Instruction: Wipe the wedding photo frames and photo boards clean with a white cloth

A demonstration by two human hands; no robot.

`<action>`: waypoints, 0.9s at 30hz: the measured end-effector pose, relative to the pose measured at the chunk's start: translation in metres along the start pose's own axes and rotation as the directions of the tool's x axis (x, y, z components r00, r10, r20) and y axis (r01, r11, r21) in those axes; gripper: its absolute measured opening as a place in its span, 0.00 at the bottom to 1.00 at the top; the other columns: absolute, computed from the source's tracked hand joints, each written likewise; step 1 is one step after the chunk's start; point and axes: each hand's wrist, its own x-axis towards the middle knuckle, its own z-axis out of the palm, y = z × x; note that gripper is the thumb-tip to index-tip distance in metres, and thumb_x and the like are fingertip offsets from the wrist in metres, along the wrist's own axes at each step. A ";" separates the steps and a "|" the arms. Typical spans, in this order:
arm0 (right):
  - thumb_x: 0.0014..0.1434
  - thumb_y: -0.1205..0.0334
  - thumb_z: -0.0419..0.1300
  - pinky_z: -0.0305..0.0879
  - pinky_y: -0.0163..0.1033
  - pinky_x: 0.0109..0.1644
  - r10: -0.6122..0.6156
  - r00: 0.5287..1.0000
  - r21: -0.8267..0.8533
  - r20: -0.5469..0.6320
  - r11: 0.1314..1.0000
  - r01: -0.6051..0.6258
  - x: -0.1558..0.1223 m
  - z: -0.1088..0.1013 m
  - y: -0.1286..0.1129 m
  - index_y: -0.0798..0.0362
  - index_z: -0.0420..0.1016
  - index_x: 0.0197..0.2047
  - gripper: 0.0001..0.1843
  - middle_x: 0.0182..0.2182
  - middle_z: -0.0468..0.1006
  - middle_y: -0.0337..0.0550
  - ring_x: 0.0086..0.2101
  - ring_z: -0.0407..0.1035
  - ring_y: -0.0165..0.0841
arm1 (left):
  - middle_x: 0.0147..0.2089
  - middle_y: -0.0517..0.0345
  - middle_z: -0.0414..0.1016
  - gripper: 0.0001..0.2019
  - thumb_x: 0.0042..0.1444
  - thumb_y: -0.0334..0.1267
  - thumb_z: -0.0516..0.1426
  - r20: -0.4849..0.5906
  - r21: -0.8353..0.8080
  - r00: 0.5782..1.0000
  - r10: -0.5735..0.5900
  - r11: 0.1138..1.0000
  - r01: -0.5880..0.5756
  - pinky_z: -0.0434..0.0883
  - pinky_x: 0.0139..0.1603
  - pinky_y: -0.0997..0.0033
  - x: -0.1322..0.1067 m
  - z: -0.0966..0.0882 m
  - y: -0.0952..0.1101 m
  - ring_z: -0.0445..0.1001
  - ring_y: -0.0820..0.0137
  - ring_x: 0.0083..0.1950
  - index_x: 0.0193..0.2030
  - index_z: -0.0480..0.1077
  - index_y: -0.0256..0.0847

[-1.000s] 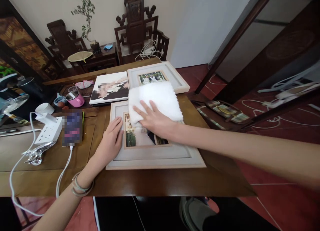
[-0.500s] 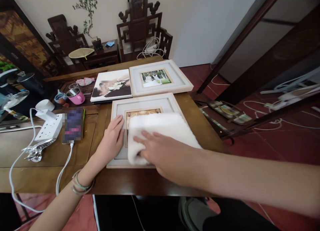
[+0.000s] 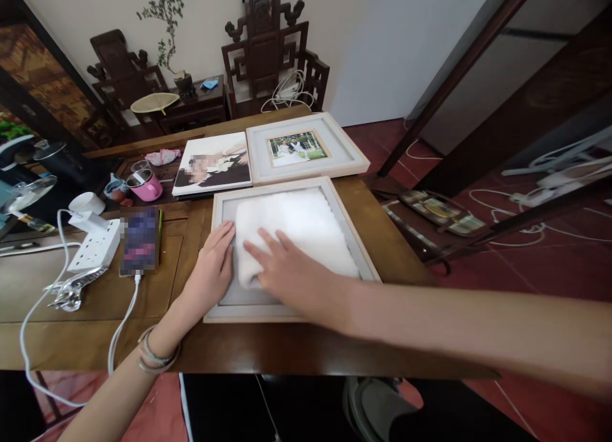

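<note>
A pale wooden picture frame [image 3: 258, 311] lies flat near the table's front edge. Over its middle is spread a folded, fluffy white cloth [image 3: 296, 215], hiding the picture inside. My right hand [image 3: 287, 263] presses on the cloth's lower left part, its fingers spread on top and its thumb out of sight at the folded edge. On the frame's left side rests my left hand [image 3: 213, 263], fingers stretched out along the rim and holding nothing.
Behind lie a second framed photo [image 3: 344, 139] and a photo panel [image 3: 215, 164]. To the left are a phone [image 3: 140, 241] on a cable, a white power strip [image 3: 95, 244] and a pink mug [image 3: 146, 185]. Wooden chairs [image 3: 262, 40] stand against the wall.
My right hand has slid the white cloth up and to the left over the frame, so it now covers the picture that partly showed before. My left hand has stayed in place.
</note>
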 end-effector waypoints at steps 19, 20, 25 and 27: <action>0.63 0.76 0.50 0.54 0.62 0.63 0.050 0.992 -0.086 -0.118 0.995 -0.060 0.047 0.004 0.042 0.61 0.77 0.53 0.20 0.66 0.58 0.61 0.64 0.51 0.60 | 0.70 0.40 0.58 0.25 0.70 0.43 0.43 -0.010 -0.068 0.997 -0.072 0.995 0.071 0.57 0.70 0.52 0.000 -0.007 0.009 0.58 0.60 0.71 0.69 0.54 0.36; 0.63 0.76 0.50 0.54 0.62 0.63 0.025 0.991 -0.092 -0.128 0.995 -0.036 0.045 0.002 0.039 0.61 0.77 0.53 0.20 0.66 0.59 0.61 0.64 0.51 0.61 | 0.71 0.40 0.58 0.25 0.70 0.44 0.42 -0.009 -0.079 0.997 -0.083 0.994 0.082 0.57 0.70 0.52 0.000 -0.007 0.009 0.58 0.60 0.71 0.69 0.54 0.36; 0.62 0.71 0.54 0.59 0.61 0.60 -0.129 0.991 0.012 -0.045 0.991 0.130 0.008 -0.011 -0.001 0.57 0.81 0.44 0.15 0.63 0.64 0.60 0.62 0.56 0.61 | 0.70 0.41 0.59 0.28 0.69 0.50 0.41 -0.020 -0.148 0.992 -0.125 0.982 0.121 0.56 0.71 0.51 -0.001 -0.009 0.013 0.58 0.59 0.71 0.69 0.55 0.36; 0.60 0.69 0.57 0.62 0.59 0.58 -0.209 0.977 0.080 -0.031 0.974 0.211 -0.008 -0.016 -0.014 0.57 0.82 0.42 0.12 0.62 0.66 0.60 0.60 0.59 0.60 | 0.70 0.41 0.59 0.29 0.69 0.51 0.40 -0.019 -0.168 0.993 -0.116 0.979 0.111 0.55 0.71 0.51 -0.002 -0.009 0.015 0.58 0.59 0.71 0.69 0.56 0.37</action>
